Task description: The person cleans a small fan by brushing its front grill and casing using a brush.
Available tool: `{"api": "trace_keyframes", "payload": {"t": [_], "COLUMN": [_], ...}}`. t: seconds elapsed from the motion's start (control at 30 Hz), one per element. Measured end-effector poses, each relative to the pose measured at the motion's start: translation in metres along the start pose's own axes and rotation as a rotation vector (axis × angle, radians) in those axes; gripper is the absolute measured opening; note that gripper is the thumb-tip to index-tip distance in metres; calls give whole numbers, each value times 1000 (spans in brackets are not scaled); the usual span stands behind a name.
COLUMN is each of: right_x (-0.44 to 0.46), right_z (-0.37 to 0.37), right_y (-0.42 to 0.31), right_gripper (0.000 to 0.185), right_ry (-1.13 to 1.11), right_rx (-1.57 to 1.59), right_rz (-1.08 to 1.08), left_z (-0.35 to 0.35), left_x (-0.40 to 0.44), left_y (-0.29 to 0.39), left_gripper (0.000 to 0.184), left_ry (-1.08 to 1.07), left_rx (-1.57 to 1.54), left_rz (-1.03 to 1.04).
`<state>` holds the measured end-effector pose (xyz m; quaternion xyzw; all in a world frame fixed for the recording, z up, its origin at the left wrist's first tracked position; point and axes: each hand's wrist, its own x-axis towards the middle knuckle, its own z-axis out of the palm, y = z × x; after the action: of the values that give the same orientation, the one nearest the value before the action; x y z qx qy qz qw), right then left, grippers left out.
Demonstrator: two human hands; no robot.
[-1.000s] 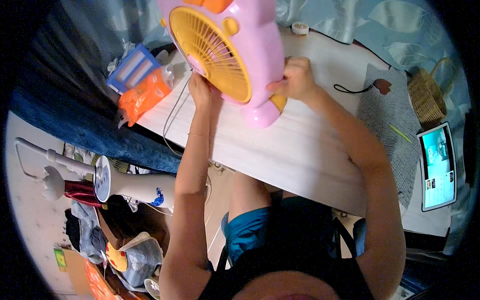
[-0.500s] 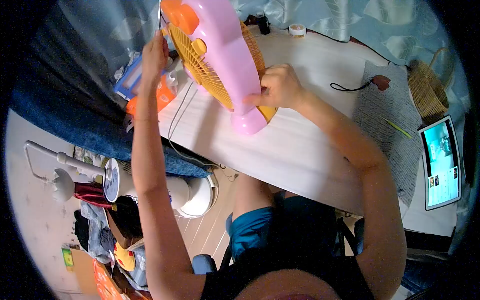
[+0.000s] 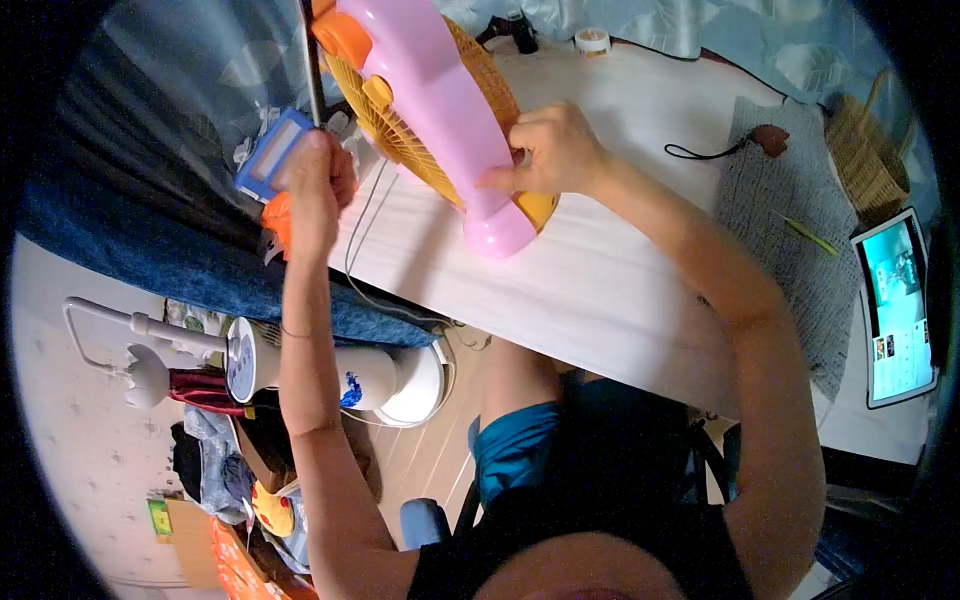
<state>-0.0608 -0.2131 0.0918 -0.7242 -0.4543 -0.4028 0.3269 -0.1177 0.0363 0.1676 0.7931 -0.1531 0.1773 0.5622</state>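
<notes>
A pink fan (image 3: 440, 110) with a yellow grille and orange parts stands tilted on the white-covered table. My right hand (image 3: 555, 150) is closed on the lower side of its pink body, thumb in front and fingers behind, just above the foot. To the left of the fan, my left hand (image 3: 322, 185) is closed round the lower end of a thin metal rod (image 3: 312, 75). The rod runs upward past the orange part and out of view at the top. Its upper end is hidden.
Behind my left hand lie a blue-framed box (image 3: 272, 155) and an orange bag (image 3: 277, 215). A cable (image 3: 362, 225) hangs over the table edge. On the right are a grey mat (image 3: 765, 220), a wicker basket (image 3: 865, 160) and a lit tablet (image 3: 897, 310). A white jar (image 3: 592, 41) stands behind.
My left hand has left the front of the grille, risen to the rod beside the fan, then come lower with it. The fan now appears farther left and turned more side-on; my right hand stays on it.
</notes>
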Motion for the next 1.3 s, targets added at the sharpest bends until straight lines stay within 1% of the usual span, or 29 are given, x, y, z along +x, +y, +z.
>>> {"api": "trace_keyframes", "payload": {"t": [0.03,0.07,0.13,0.2,0.23,0.27,0.33,0.4,0.43,0.53,0.57,0.6,0.63,0.67,0.7,0.73,0.8,0.87,0.9,0.93,1.0,1.03,1.07,1.13,1.27,1.3], "right_x": [0,0,0,-1,-1,-1,-2,-4,-5,-8,-7,-6,-6,-6,-6,-7,-8,-5,-5,-7,-6,-6,-8,-11,-10,-9], "right_z": [0,0,-1,0,0,1,5,5,5,1,0,0,0,0,-2,-2,-2,-2,1,2,-3,-4,-4,-3,-8,-8], "right_y": [-1,-1,-2,0,0,1,2,5,6,4,4,5,5,5,5,4,4,7,9,10,8,6,7,13,10,10], "right_gripper": [45,44,42,41,40,46,58,57,57,56,56,56,56,56,56,57,57,57,57,58,58,59,57,54,58,57], "right_ry": [5,1,-10,-18,-22,-29,-43,-56,-63,-130,-127,-124,-122,-121,-128,-133,-161,-146,-130,-121,-117,-120,-118,-115,-209,-203], "right_rx": [7,5,-1,4,6,20,50,-8,-37,-27,-15,-4,10,17,28,40,41,32,30,28,-9,-19,-13,3,54,76], "right_rz": [0,3,5,11,13,46,111,53,24,-5,-15,-24,-31,-16,-4,5,18,6,-6,-14,-10,-11,-55,-148,-60,-44], "left_z": [0,9,20,28,39,42,55,71,74,74,71,62,57,50,37,30,34,42,45,44,49,53,56,57,53,54], "left_x": [-6,-14,-26,-36,-47,-52,-64,-76,-81,-87,-89,-86,-81,-69,-56,-41,-22,-36,-46,-54,-71,-79,-87,-95,-102,-102], "left_y": [-7,-9,-18,-37,-32,-43,-52,-40,-50,-51,-42,-44,-32,-25,-20,-14,-36,-47,-50,-59,-68,-69,-70,-79,-93,-88], "left_gripper": [43,43,44,45,46,44,43,40,39,39,36,35,39,44,45,44,40,41,43,42,34,32,30,29,28,26], "left_ry": [-47,-91,-69,-69,-93,-135,-199,-268,-289,-295,-254,-210,-72,78,91,83,92,53,2,-55,-131,-190,-245,-280,-420,-397], "left_rx": [-22,-70,-150,-106,-19,42,125,312,263,283,343,363,298,229,70,167,237,329,366,403,491,522,553,588,751,750], "left_rz": [-12,39,-4,-2,51,50,122,118,119,72,119,256,381,243,205,237,381,331,257,269,258,209,156,118,7,-19]}}
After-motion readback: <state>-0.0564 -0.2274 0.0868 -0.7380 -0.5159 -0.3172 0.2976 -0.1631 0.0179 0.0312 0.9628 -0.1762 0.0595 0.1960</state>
